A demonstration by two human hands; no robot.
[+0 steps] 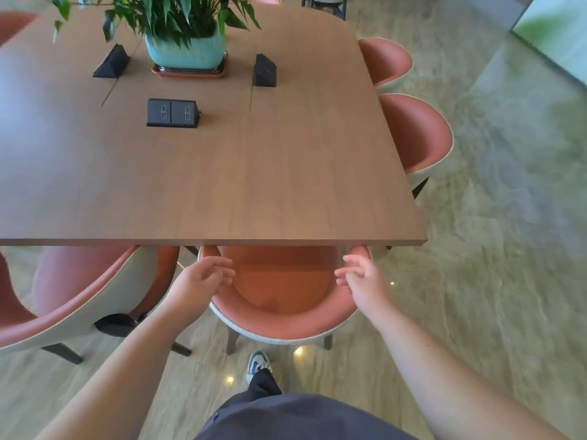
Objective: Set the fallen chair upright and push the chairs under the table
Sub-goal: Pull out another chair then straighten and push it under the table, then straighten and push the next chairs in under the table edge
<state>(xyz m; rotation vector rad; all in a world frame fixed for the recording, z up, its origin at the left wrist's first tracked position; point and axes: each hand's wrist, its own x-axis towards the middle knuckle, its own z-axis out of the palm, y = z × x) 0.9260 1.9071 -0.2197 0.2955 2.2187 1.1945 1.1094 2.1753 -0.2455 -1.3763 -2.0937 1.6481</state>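
Observation:
A salmon-pink tub chair (pixel 279 309) with a pale outer shell stands upright in front of me, its seat partly under the near edge of the wooden table (pixel 286 192). My left hand (pixel 203 279) hovers at the chair's left arm rim, fingers apart, holding nothing. My right hand (pixel 362 274) is over the right arm rim, fingers loosely spread, also holding nothing. A second pink chair (pixel 79 300) stands at the left, turned at an angle and out from the table. Two more pink chairs (pixel 416 134) sit tucked along the table's right side.
On the table stand a potted plant (pixel 187 42) in a teal pot and three black socket boxes (pixel 171 112). My foot (pixel 259 363) is on the pale floor behind the chair. Open floor lies to the right.

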